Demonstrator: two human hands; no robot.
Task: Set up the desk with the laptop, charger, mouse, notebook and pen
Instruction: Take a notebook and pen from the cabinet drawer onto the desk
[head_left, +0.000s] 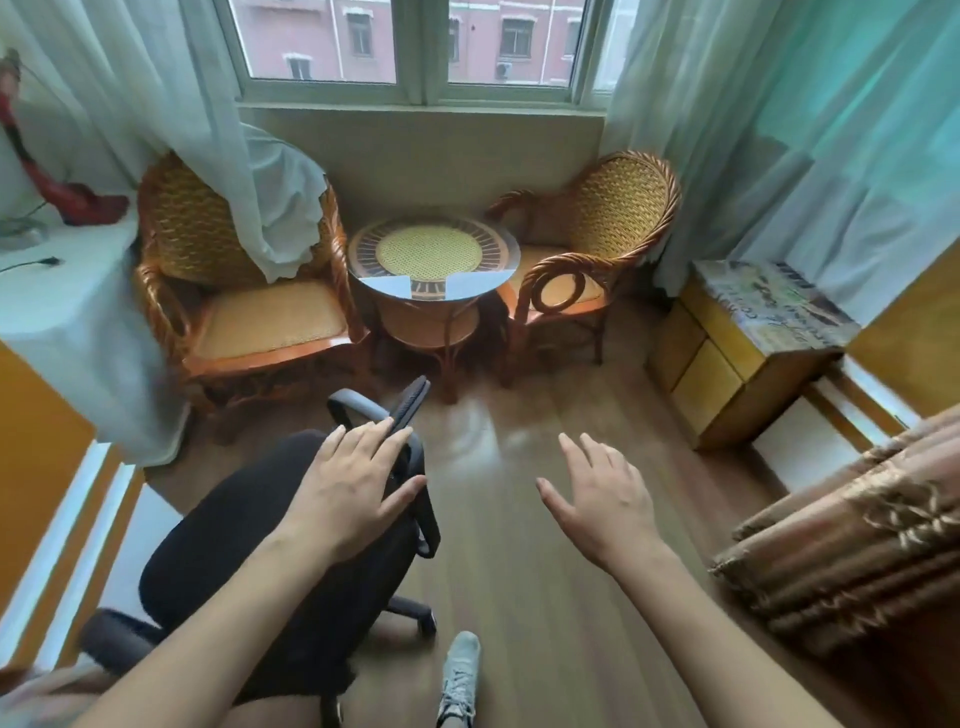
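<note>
My left hand (358, 483) grips a thin, dark, flat thing seen edge-on, which looks like a closed laptop (410, 405). It is held upright above the black office chair (249, 551), with its far end pointing toward the window. My right hand (597, 499) hovers over the wooden floor with fingers spread and nothing in it. The desk (62, 317), covered with a white cloth, stands at the left edge. A black cable end (45, 261) lies on it. No mouse, notebook or pen is in view.
Two rattan armchairs (234, 291) (597, 244) flank a round glass-topped table (431, 260) under the window. A yellow cabinet (737, 358) stands at the right, with a bed's brown cover (857, 530) nearer. A red lamp (78, 202) sits on the desk. My shoe (460, 675) is on the floor.
</note>
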